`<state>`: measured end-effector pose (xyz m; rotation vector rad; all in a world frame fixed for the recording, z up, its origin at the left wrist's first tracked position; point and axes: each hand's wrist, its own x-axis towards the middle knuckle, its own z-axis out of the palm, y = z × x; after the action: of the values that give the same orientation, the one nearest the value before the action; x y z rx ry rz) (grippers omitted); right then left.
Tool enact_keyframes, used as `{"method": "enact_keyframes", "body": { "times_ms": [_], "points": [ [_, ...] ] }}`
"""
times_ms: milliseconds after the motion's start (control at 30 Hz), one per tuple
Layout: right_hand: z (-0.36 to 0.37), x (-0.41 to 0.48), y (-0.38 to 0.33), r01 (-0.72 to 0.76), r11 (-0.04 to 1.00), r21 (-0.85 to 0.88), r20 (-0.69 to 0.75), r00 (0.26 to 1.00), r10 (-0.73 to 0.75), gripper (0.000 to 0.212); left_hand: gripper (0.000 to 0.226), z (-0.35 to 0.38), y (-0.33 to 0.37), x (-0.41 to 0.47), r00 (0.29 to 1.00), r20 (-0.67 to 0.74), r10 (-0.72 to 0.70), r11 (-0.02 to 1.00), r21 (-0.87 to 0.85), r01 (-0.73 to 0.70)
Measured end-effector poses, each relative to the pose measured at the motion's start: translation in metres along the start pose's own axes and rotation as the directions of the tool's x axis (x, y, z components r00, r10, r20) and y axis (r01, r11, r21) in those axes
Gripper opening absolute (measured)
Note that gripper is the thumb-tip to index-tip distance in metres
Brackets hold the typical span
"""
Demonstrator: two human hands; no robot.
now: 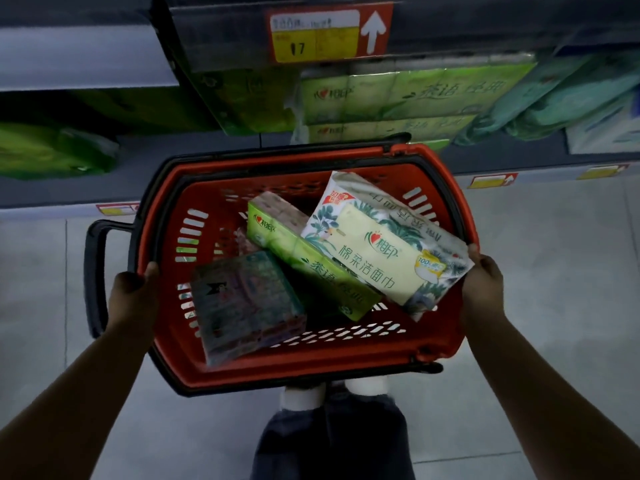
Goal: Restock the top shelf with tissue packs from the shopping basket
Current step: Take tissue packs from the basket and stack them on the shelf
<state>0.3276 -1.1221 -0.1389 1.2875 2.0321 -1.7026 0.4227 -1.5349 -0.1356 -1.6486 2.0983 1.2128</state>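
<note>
Beyond both hands, grey shelving [207,150] runs across the far side, stocked with green tissue bundles [398,95]. A red and yellow price label [329,32] sits on the shelf edge above them.

Between the hands hangs a red shopping basket [304,377] with a black rim band. Its black handle [93,271] is folded outward, just outside the left hand.

Three tissue packs lie loose and tilted in the basket:
- A white pack with a leaf pattern [377,251] lies nearest the right hand, its corner reaching that hand's thumb.
- A long green pack [311,268] lies partly under the white one, towards the middle.
- A blue and purple pack [246,303] lies nearer the left hand, against the near wall.

The left hand [133,292] grips the basket's left rim, thumb hooked over the edge and fingers curled under it. The right hand [483,282] grips the right rim the same way.

Below the basket, between the forearms, show dark trousers [332,441] and white shoes [367,386] on a pale tiled floor [554,237].
</note>
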Motion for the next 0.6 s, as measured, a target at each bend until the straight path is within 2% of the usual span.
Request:
{"method": "enact_keyframes", "body": {
  "times_ms": [267, 367, 433, 500, 600],
  "points": [
    [0.012, -0.02, 0.01, 0.053, 0.998, -0.025, -0.089, 0.995, -0.055, 0.029, 0.053, -0.014, -0.003, 0.013, 0.999, 0.029, 0.012, 0.999, 0.03, -0.013],
    [0.012, -0.028, 0.012, 0.067, 0.995, -0.073, -0.147, 0.986, -0.077, 0.027, 0.051, -0.017, 0.002, 0.012, 0.997, 0.081, 0.012, 1.0, -0.001, -0.012],
    [0.01, -0.037, 0.017, 0.121, 0.987, -0.109, -0.198, 0.97, -0.141, 0.031, 0.048, -0.017, 0.005, 0.013, 0.997, 0.075, 0.01, 1.0, -0.007, -0.009],
    [0.007, -0.049, 0.024, 0.223, 0.955, -0.197, -0.232, 0.936, -0.266, 0.039, 0.042, -0.015, 0.008, 0.008, 0.999, 0.029, 0.033, 0.999, 0.023, -0.034],
    [0.005, -0.069, 0.033, 0.4, 0.886, -0.233, -0.097, 0.897, -0.431, 0.037, 0.047, -0.007, 0.005, -0.004, 0.977, -0.164, 0.14, 0.984, 0.131, -0.119]
  ]
}}
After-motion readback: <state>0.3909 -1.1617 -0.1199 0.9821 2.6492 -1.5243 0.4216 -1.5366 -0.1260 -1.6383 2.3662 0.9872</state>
